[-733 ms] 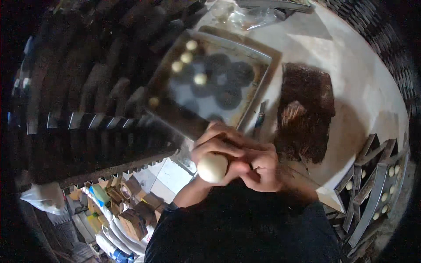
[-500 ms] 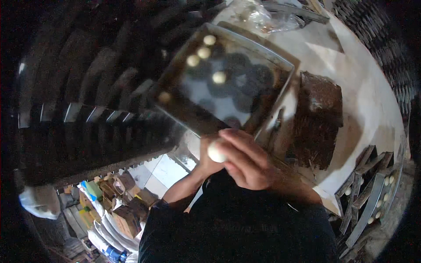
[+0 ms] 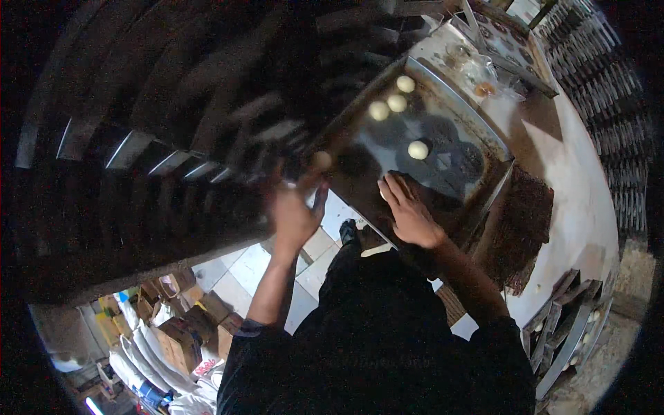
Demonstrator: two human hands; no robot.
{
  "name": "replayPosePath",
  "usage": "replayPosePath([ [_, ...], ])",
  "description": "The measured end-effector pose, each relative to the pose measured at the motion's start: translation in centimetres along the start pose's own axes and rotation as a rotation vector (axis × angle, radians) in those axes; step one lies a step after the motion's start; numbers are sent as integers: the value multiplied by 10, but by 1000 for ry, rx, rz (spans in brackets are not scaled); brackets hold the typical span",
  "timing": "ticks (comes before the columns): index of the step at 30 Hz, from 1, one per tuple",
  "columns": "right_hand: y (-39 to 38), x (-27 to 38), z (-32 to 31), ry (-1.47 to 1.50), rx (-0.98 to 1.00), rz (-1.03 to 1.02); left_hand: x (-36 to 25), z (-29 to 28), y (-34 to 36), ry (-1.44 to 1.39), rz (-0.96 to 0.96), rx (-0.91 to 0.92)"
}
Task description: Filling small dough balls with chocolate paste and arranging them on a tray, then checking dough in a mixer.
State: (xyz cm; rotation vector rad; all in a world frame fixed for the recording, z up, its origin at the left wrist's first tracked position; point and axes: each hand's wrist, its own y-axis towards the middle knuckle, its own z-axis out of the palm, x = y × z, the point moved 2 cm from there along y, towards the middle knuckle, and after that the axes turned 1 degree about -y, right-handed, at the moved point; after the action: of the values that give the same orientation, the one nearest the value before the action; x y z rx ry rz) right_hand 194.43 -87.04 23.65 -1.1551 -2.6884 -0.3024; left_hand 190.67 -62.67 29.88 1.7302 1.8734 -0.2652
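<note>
Worktop (image 3: 581, 200): pale, curving from one to four o'clock.
Right hand (image 3: 409, 213): palm down at the near edge of the metal baking tray (image 3: 360, 162), fingers together over a dough ball (image 3: 383, 194) that barely peeks out; whether they grip it, I cannot tell.
Touch: light, level finger contact should keep that ball round and well spaced.
Right forearm: slants up from five o'clock, wrist nearly straight.
Left hand (image 3: 294, 218): blurred, seemingly empty, thumb spread, at nine o'clock outside the tray.
Left forearm: rises from seven o'clock.
Other dough balls (image 3: 417, 150): four toward twelve o'clock, one at ten.
Brown mat (image 3: 529, 225): three o'clock.
Sacks (image 3: 149, 356): eight o'clock.
</note>
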Motion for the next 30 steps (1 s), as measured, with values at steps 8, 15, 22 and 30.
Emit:
replayPosePath([
  [8,-22,35,-61,350,-249,16,80,89,61,263,149,310],
  [15,-113,-3,-97,628,-454,203,-28,34,50,579,239,-41],
  [22,-162,-39,-128,1196,-504,323,-232,67,-34,-309,439,275],
  [30,-223,-37,-204,695,-731,63,-318,66,-90,-856,223,333],
])
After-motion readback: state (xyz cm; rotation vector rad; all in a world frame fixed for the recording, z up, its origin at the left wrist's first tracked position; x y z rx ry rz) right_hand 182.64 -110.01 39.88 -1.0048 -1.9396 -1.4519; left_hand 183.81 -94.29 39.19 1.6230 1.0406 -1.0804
